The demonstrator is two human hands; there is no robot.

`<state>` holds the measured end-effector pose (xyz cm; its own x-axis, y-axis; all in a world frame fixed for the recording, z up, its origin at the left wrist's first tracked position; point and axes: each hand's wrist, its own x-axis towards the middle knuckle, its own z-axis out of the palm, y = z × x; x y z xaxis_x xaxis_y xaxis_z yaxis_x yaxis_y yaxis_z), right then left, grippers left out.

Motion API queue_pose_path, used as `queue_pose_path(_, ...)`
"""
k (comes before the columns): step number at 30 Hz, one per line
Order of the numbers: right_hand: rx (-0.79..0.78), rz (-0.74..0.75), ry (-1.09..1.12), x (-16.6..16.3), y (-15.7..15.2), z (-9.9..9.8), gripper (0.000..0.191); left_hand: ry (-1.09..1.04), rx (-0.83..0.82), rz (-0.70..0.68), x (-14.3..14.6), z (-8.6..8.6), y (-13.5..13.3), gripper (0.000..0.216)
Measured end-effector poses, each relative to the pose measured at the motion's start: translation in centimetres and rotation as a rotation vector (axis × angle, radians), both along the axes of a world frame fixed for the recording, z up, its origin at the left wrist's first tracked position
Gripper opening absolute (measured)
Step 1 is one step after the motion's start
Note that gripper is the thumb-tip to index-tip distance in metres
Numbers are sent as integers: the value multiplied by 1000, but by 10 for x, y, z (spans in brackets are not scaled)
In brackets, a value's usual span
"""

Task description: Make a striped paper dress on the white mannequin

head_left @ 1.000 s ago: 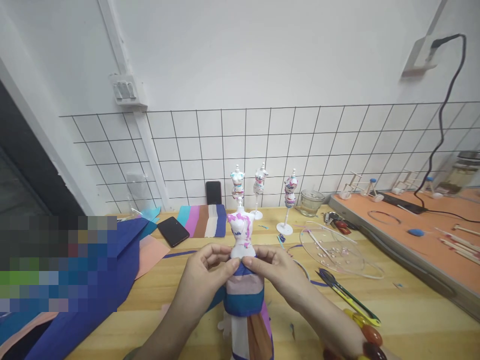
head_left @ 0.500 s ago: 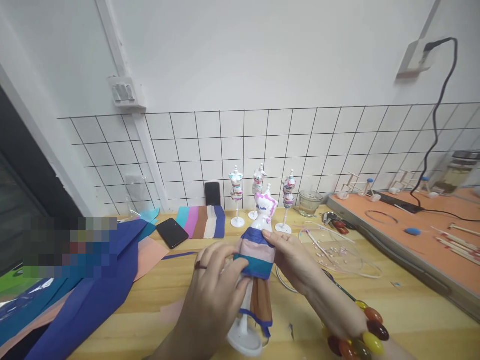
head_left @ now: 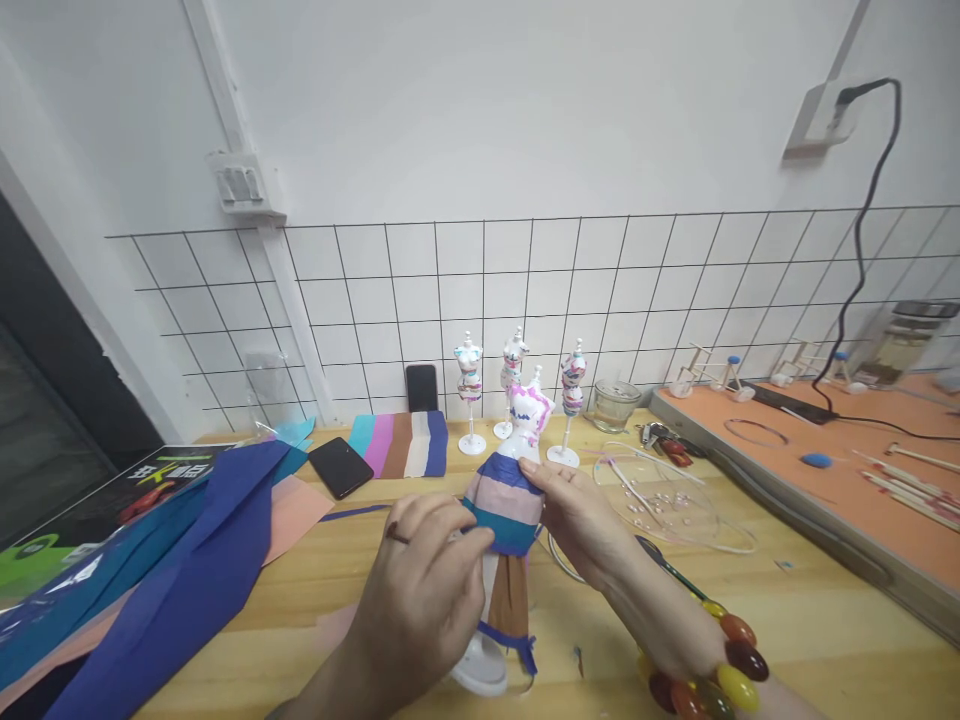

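A small white mannequin [head_left: 527, 412] with pink and purple paint marks leans away from me, its round base [head_left: 477, 676] lifted toward me. A striped paper skirt [head_left: 501, 505] in blue, pink, teal and brown wraps its waist. My left hand [head_left: 424, 590] curls around the skirt from the left, pinching the teal band. My right hand [head_left: 581, 520] presses the skirt's top edge from the right; a bead bracelet [head_left: 712, 665] circles that wrist.
Three more small mannequins [head_left: 514, 385] stand by the gridded wall. A dark phone [head_left: 340, 466], striped paper [head_left: 401, 443] and blue sheets [head_left: 187, 560] lie left. A clear plate [head_left: 664, 492], scissors [head_left: 679, 580], a glass jar [head_left: 616, 404] and an orange board [head_left: 817, 470] are right.
The mannequin went from upright to tilted away, base raised toward me. My left hand slid lower onto the skirt's teal band; my right hand stayed at the waist.
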<state>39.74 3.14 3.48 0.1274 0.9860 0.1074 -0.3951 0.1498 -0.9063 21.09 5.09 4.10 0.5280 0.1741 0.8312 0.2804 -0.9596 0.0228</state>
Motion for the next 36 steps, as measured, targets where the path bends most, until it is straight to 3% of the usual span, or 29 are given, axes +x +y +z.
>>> queue_pose_path(6,17,98,-149,-12,-10,8,24,-146,-859,49,-3,4,7,29)
queue_pose_path(9,37,107,-227,-20,-16,10,26,-136,-1089,-66,-2,7,9,29)
queue_pose_path(16,139,91,-342,-28,-22,10,23,-117,-1060,-39,-5,10,11,23)
queue_pose_path(24,228,96,-441,-29,-25,5,43,-177,-875,-22,-15,17,18,21)
queue_pose_path(30,-33,-130,-281,-23,-16,-1,51,-467,-750,286,-37,0,64,24)
queue_pose_path(36,-61,-137,-285,-18,-8,-7,45,-548,-809,296,-47,-28,97,29)
